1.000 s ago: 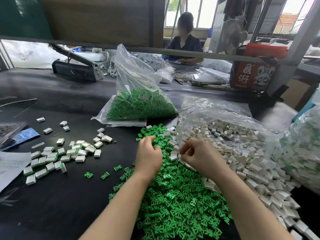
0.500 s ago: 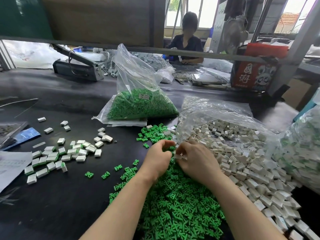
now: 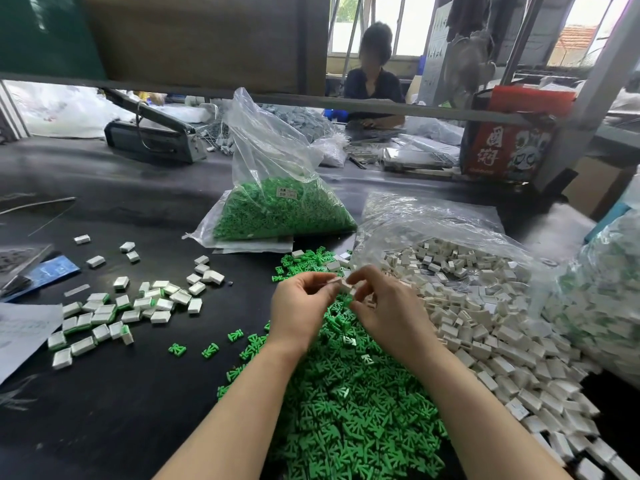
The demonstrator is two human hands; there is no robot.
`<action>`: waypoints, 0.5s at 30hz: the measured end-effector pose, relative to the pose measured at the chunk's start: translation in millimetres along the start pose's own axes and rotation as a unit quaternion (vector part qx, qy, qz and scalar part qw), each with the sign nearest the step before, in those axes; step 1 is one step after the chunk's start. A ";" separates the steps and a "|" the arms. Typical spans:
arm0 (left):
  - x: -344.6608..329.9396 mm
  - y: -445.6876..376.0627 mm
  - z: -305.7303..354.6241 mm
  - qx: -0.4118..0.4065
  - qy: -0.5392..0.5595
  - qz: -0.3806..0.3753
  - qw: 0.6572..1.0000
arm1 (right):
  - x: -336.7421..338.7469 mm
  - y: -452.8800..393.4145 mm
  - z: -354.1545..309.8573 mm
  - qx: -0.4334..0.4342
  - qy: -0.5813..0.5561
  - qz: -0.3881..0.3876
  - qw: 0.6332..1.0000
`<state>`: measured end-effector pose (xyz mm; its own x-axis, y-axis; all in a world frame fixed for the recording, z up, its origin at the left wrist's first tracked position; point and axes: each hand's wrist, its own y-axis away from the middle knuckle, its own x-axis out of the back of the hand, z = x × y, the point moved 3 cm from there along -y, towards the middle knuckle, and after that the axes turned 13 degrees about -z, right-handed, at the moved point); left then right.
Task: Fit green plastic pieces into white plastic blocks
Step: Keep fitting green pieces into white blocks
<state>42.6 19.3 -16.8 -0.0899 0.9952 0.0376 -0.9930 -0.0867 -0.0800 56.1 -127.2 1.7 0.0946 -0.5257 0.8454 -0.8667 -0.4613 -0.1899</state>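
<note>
Desk (image 3: 145, 410): black, workshop bench.
Finished blocks (image 3: 114, 313): well left of fingers.
Left hand (image 3: 299, 311): fingers pinching, contents hidden.
White block (image 3: 343, 285): between both hands' fingertips.
Right hand (image 3: 384, 311): fingers pinching block.
Green pieces (image 3: 349, 403): heap beneath hands.
White blocks (image 3: 485, 306): right.

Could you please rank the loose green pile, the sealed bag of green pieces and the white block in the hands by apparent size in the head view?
1. Loose green pile, though nearest the camera.
2. Bag of green pieces.
3. White block.

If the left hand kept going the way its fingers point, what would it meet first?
The left hand points right, so likely the white block pinched between both hands, then the right hand's fingers; depth is unclear.
</note>
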 end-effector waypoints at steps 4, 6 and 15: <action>8.0 -1.1 0.6 0.006 0.034 0.023 0.999 | -2.7 -1.4 -2.2 -0.003 0.070 -0.106 0.992; 9.9 -0.7 0.9 0.009 0.063 0.020 0.998 | -6.4 -1.8 -5.8 -0.006 0.087 -0.158 0.984; 8.6 -0.1 0.7 0.023 0.104 0.014 0.994 | -12.0 -1.4 -11.7 -0.005 0.138 -0.088 0.987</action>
<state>41.9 27.8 -15.8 -0.1048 0.9796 -0.1714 -0.9932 -0.1118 -0.0317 50.4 -111.9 -2.3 0.1084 -0.2235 0.9687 -0.8536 -0.5204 -0.0245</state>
